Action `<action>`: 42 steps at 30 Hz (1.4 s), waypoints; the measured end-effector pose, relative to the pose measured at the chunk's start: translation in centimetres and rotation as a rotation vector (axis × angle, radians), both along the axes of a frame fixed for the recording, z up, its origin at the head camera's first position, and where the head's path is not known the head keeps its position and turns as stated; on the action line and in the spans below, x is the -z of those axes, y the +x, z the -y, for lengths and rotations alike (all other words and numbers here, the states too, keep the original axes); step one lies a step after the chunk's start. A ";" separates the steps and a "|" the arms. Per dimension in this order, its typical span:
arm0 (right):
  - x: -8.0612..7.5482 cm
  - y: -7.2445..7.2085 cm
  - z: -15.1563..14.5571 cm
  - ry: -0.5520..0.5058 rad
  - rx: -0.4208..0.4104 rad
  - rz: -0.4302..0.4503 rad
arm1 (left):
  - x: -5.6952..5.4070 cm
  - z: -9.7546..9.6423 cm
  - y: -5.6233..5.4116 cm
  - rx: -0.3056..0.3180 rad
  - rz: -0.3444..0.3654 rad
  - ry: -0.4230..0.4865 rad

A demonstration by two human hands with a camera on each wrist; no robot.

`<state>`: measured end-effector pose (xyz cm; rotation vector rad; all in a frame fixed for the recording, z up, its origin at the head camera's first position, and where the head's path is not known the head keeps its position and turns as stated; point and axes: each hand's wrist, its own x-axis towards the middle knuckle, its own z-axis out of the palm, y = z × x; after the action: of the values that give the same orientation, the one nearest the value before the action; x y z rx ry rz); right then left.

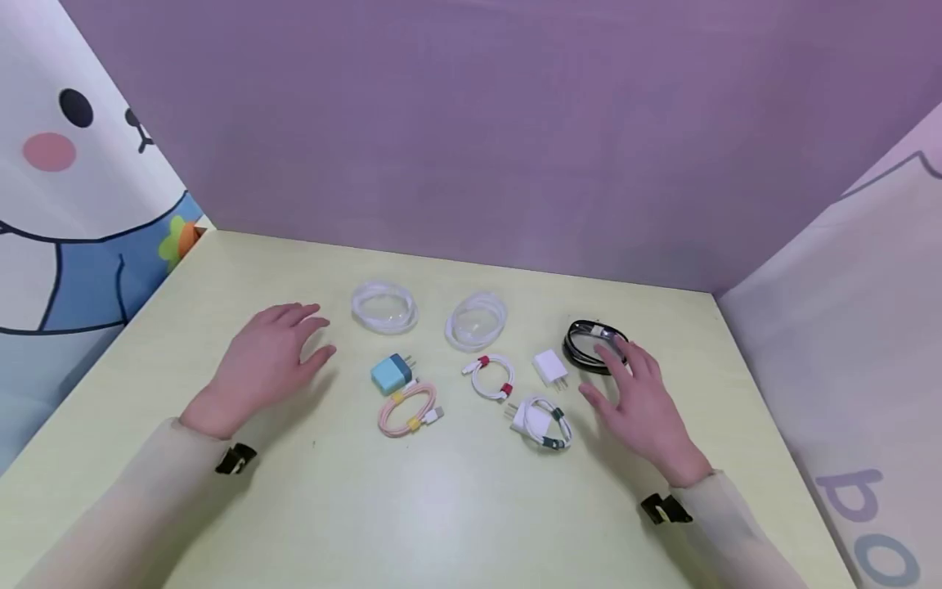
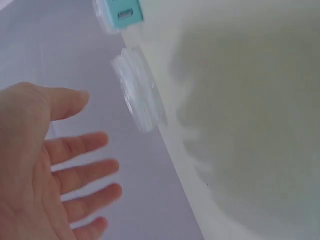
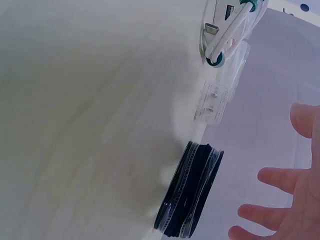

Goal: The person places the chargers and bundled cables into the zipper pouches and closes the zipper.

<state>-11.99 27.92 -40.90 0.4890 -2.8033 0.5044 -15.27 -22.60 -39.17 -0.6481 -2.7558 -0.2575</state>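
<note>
My left hand (image 1: 268, 360) hovers over the left part of the table, fingers spread and slightly bent, holding nothing. To its right lie a clear coil (image 1: 384, 307) and a blue charger plug (image 1: 392, 374); both also appear in the left wrist view. My right hand (image 1: 642, 402) is over the right part, fingers loosely spread, its fingertips overlapping the edge of a coiled black cable (image 1: 581, 357) in the head view. The right wrist view shows the black cable coil (image 3: 189, 192) apart from the fingers. Left of that hand are a white charger plug (image 1: 548, 366) and a white cable with green ties (image 1: 563, 427).
A second clear coil (image 1: 475, 321) lies near the table's middle. In front are a white cable with red ties (image 1: 489, 378), a pink cable with yellow ties (image 1: 408, 413) and another white charger plug (image 1: 531, 419). A purple cloth wall (image 1: 500, 139) rises behind the table.
</note>
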 end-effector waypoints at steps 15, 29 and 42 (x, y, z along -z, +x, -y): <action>0.3 -1.1 3.2 -0.260 -0.149 0.098 | 1.4 0.7 -5.7 0.132 0.294 0.153; -0.9 -2.0 8.1 -0.436 -0.263 0.250 | 2.3 1.1 -10.8 0.187 0.473 0.366; -0.7 -2.4 10.9 -0.506 -0.320 0.279 | 2.8 -0.4 -12.0 0.234 0.606 0.397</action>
<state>-14.41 16.99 -40.19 0.8004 -2.6931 1.3987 -27.23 -22.19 -41.93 -0.8923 -3.0179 -1.1941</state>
